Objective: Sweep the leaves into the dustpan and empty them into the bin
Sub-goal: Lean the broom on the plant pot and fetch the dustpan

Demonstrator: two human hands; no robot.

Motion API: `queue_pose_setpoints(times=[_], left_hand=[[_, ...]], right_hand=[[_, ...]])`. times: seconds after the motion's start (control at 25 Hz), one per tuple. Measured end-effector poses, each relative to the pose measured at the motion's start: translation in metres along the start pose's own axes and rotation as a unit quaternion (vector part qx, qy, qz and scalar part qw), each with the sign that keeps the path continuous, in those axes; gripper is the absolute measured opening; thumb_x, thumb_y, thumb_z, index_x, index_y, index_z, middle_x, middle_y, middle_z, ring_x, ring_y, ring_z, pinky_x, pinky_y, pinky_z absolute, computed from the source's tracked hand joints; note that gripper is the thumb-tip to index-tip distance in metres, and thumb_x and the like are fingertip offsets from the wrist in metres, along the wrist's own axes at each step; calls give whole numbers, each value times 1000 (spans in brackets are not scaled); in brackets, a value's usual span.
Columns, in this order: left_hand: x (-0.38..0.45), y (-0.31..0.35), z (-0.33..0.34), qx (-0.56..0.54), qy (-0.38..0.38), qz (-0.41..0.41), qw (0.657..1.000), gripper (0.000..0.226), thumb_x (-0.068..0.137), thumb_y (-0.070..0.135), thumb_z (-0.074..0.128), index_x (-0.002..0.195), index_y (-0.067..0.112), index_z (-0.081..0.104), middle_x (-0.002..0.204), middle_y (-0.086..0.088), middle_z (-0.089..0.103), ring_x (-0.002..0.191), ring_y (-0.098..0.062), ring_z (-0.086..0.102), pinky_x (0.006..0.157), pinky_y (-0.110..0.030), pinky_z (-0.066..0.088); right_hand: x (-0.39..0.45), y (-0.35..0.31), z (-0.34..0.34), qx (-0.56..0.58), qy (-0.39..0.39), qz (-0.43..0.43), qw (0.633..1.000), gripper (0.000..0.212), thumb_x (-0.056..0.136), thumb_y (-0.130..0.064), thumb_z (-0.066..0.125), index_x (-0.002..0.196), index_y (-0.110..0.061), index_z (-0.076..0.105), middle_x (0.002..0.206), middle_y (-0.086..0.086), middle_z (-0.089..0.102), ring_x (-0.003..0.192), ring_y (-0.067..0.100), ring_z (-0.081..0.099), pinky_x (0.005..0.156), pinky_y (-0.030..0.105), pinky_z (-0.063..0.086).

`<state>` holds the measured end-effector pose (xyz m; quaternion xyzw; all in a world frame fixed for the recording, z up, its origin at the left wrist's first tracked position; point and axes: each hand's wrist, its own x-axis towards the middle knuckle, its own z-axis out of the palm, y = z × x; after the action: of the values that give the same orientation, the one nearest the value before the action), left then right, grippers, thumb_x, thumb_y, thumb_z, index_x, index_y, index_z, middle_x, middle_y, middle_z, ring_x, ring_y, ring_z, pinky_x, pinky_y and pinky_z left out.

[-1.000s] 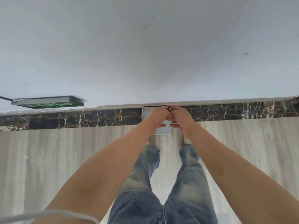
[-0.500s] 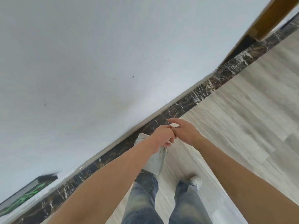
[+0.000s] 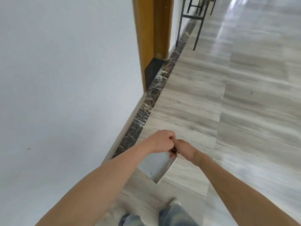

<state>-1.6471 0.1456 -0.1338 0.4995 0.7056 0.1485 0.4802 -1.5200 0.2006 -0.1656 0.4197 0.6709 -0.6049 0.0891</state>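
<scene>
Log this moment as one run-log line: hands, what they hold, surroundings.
left hand: grips pan top | right hand: at same spot, grip unclear | metal dustpan: hanging above floor | leaves, bin: not visible

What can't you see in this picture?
- Head view: no leaves or bin in frame.
- Pan: its handle is hidden under the left hand and right hand; whether the right hand's grip is on it can't be told.
- Inside the pan: faces away, so contents are hidden.
- Table: top cut off by the upper edge.
- Shoes: blurred, partly behind the arms.
</scene>
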Motion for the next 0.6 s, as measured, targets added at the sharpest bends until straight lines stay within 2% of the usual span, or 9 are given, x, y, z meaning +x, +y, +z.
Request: queue_pose_setpoints(times=[0.08,0.16,0.2,0.28,0.36,0.4,0.48,0.56,0.6], left_hand=[[31,46,10,77,-12,54,996,27,73,3,44,93,21,46,89,-9,64,88,-30,61,75,-48,50],[59,90,19,157,-40,124,979,29,76,5,46,99,22,41,87,-7,62,84,-28,59,70,-45,47],[71,112,22,180,-52,155,970,30,76,6,47,100,23,40,86,-2,62,82,-25,59,68,-43,45],[96,148,30,214,-60,210,952,40,74,6,50,107,27,42,91,9,58,83,-16,57,68,-37,45],[120,175,39,225,-47,263,937,56,72,9,52,121,33,41,108,10,49,96,-13,54,77,-35,47],[134,190,43,201,-43,291,935,62,70,12,53,127,34,40,115,7,43,103,-13,51,82,-35,49],[157,222,49,68,-60,310,946,67,70,11,53,135,26,40,116,0,40,108,-15,48,90,-32,50],[177,250,54,-102,-149,280,943,69,76,3,51,140,20,35,106,-9,47,94,-20,54,83,-25,54],[189,259,57,-166,-199,257,931,70,77,2,49,142,23,32,102,-12,51,88,-23,56,80,-24,55]], right_hand=[[-13,17,-45,152,-9,-25,988,49,103,-43,29,81,-7,54,59,4,45,54,17,50,82,41,48],[-27,33,-85,255,15,-65,965,38,94,-41,38,98,-6,53,58,5,36,47,14,42,69,36,44],[-32,38,-101,283,49,-77,955,37,87,-40,43,100,-7,52,57,4,35,45,12,39,63,32,41],[-39,48,-128,318,147,-78,933,36,72,-37,57,92,-8,53,55,1,35,47,10,34,51,25,30],[-45,49,-157,329,246,-83,908,30,62,-34,59,79,-9,55,54,0,34,51,12,29,47,25,23],[-49,48,-177,333,284,-86,895,21,63,-31,57,71,-12,53,54,0,33,52,13,27,47,26,21],[-58,44,-215,346,340,-89,870,16,66,-25,54,62,-14,44,55,0,26,52,15,20,48,29,16],[-67,42,-250,360,383,-87,846,18,67,-22,52,59,-14,37,59,3,21,56,18,16,50,31,13],[-69,42,-266,365,404,-87,834,19,67,-21,51,57,-14,36,58,3,22,56,18,16,49,29,14]])
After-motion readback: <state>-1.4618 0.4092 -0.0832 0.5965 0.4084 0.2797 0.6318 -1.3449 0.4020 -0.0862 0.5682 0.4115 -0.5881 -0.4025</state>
